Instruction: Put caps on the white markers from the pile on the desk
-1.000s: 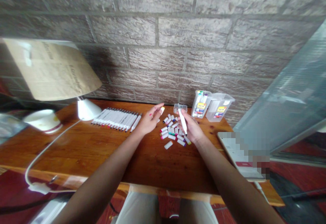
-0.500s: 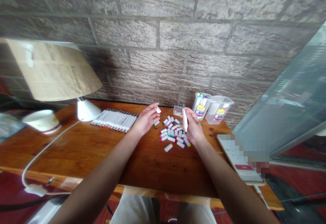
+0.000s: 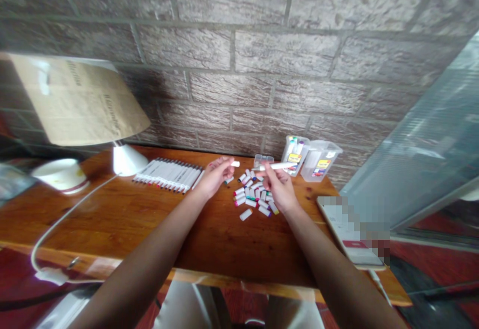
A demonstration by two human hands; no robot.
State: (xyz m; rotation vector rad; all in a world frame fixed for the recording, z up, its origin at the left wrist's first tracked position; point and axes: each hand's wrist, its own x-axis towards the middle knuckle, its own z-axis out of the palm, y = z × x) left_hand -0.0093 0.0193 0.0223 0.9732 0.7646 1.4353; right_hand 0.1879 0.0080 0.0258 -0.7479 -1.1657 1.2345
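Marker [image 3: 281, 166] in the right hand [image 3: 275, 179] has swung from steeply tilted to nearly level since the frame half a second ago; its narrow end now points at the left hand [image 3: 219, 174]. Loose caps and laid-out row look unshifted.

Nearest: bare front of the worktop [image 3: 224, 254], then one loose cap [image 3: 246, 214] lying apart on the near side of a cap pile [image 3: 251, 203], coloured ends pointing various ways. Above the pile, both hands: right pinches the marker by its barrel; left grips a short white cap [image 3: 235, 164] in its fingertips. Cap and marker are apart, a gap between them. Whether the marker's other end is capped, I cannot tell.

Left of the left hand, a row of markers [image 3: 170, 174] lies side by side, no caps visible on them. Behind the right hand, a clear container [image 3: 294, 159] holds several upright markers; a second container [image 3: 318, 163] stands just beside it. Stone-block wall [image 3: 224, 45] behind.

Progress (judged): many markers uncapped and lined up; one in hand, outside the row; those in the container not yet laid out.
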